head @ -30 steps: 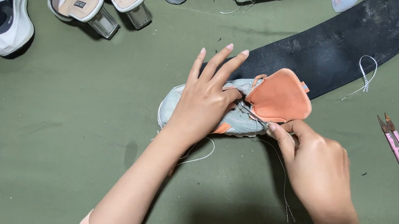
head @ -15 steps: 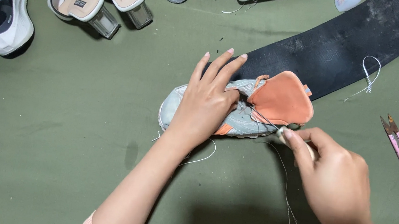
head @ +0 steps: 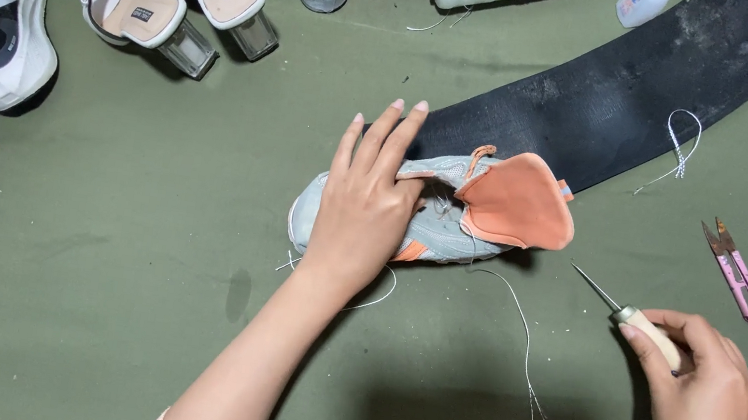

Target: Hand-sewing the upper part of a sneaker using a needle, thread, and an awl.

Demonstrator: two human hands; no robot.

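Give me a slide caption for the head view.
Left hand pins a grey-orange sneaker; right hand holds an awl.

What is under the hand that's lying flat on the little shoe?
The left hand presses on a small grey shoe with an orange tongue. The shoe's middle is covered by the palm, so it cannot be seen.

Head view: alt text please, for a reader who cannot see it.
A left hand presses flat on a small grey and orange shoe lying on a green table, while the right hand holds a wooden-handled awl beside it. White thread trails from the shoe.
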